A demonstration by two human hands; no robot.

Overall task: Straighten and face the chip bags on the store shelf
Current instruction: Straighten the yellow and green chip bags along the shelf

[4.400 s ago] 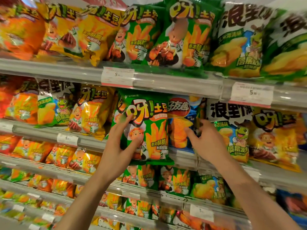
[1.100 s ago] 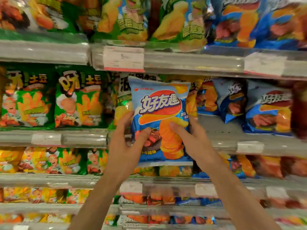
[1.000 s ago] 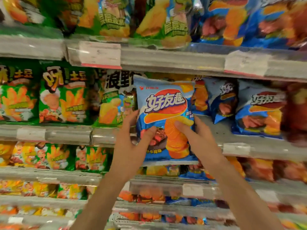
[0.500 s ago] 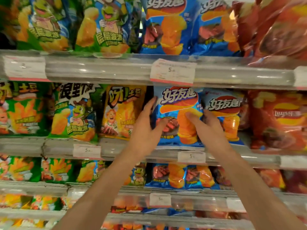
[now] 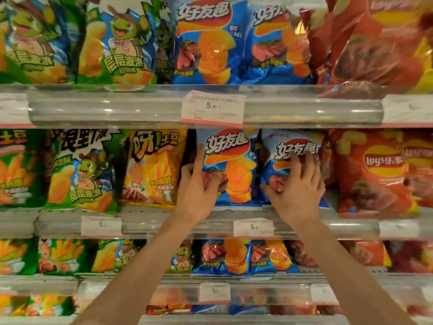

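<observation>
On the middle shelf (image 5: 164, 221), two blue chip bags stand side by side, tall way up, fronts facing out. The left hand (image 5: 196, 186) is curled around the left edge of the left blue bag (image 5: 234, 170), thumb on its front, holding it. The right hand (image 5: 297, 186) lies flat and spread wide on the right blue bag (image 5: 290, 146), pressing but not pinching. Each hand is right at its own bag. The right bag leans a little, so I think the right hand should push it straight next.
</observation>
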